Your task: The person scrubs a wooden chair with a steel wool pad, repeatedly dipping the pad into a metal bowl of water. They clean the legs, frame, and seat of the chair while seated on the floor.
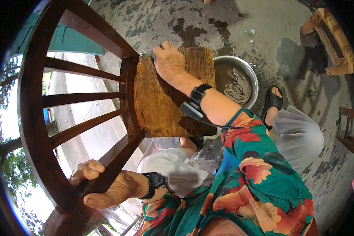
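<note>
A wooden chair with a dark slatted backrest [85,98] and a worn brown seat [162,103] stands before me. My left hand [106,184] grips the side post of the backrest at the lower left. Over the far corner of the seat, beside the backrest, my right hand [170,60] is bent with its fingers curled around something dark, mostly hidden, that I cannot identify. The seat's wood looks wet near that hand. Just right of the seat is a round metal basin [255,79] of murky water, with a greyish cloth [239,88] lying in it.
A light wooden frame or stool [327,38] stands at the upper right, and a reddish-brown wooden piece [348,129] at the right rim. Wet patches mark the concrete floor [191,32]. My sandalled feet [273,101] are on either side of the seat's near end.
</note>
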`<action>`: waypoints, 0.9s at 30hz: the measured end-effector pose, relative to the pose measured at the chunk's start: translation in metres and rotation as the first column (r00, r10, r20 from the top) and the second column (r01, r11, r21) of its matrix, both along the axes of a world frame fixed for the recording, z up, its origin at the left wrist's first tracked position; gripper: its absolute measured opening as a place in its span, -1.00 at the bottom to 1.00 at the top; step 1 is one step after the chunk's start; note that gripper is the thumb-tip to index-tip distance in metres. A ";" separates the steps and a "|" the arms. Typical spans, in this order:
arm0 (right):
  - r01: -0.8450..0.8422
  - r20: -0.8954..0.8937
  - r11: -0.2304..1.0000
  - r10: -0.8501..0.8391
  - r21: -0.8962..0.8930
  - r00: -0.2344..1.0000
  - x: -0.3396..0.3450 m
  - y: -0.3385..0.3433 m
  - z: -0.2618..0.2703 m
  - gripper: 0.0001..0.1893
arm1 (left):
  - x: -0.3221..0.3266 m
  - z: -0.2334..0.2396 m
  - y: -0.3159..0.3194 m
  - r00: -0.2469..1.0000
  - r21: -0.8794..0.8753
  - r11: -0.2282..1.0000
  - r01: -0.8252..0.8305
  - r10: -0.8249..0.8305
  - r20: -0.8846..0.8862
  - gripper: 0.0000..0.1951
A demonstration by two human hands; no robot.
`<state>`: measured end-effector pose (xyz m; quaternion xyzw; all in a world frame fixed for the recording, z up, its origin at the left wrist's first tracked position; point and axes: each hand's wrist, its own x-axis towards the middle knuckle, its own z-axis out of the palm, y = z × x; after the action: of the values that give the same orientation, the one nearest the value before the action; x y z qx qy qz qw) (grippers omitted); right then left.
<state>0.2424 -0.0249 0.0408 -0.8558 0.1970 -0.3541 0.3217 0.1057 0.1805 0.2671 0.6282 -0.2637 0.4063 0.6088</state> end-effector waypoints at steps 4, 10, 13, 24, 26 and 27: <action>0.096 -0.113 0.994 -0.090 0.048 0.990 -0.022 -0.032 -0.028 -0.79 | -0.001 0.005 -0.002 0.999 0.055 0.998 0.041 -0.039 -0.033 -0.28; 0.358 -0.436 0.904 -0.230 0.236 0.870 -0.112 -0.101 -0.099 -0.61 | -0.010 0.001 -0.010 0.997 0.120 0.991 -0.064 0.058 0.049 -0.23; 0.479 -0.606 0.835 -0.237 0.273 0.759 -0.152 -0.105 -0.149 -0.54 | -0.010 0.001 -0.012 0.995 0.032 0.995 -0.095 0.095 0.017 -0.27; -0.217 -0.767 0.967 0.040 -0.131 0.640 -0.181 -0.061 -0.287 -0.72 | -0.010 0.006 -0.013 0.994 0.080 0.994 0.071 -0.077 0.082 -0.60; -0.215 -0.819 0.973 0.059 -0.080 0.570 -0.183 -0.062 -0.282 -0.72 | -0.011 0.007 -0.011 0.956 0.005 0.957 0.290 -0.290 0.047 -0.69; -0.153 -0.754 0.984 0.033 -0.090 0.655 -0.187 -0.061 -0.277 -0.69 | -0.011 0.007 -0.009 0.974 0.062 0.974 0.219 -0.222 0.040 -0.58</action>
<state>0.0550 -0.0860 -0.2358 -0.9554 0.2416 0.0335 0.1665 0.0943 0.1711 0.2743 0.6026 -0.3574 0.3429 0.6257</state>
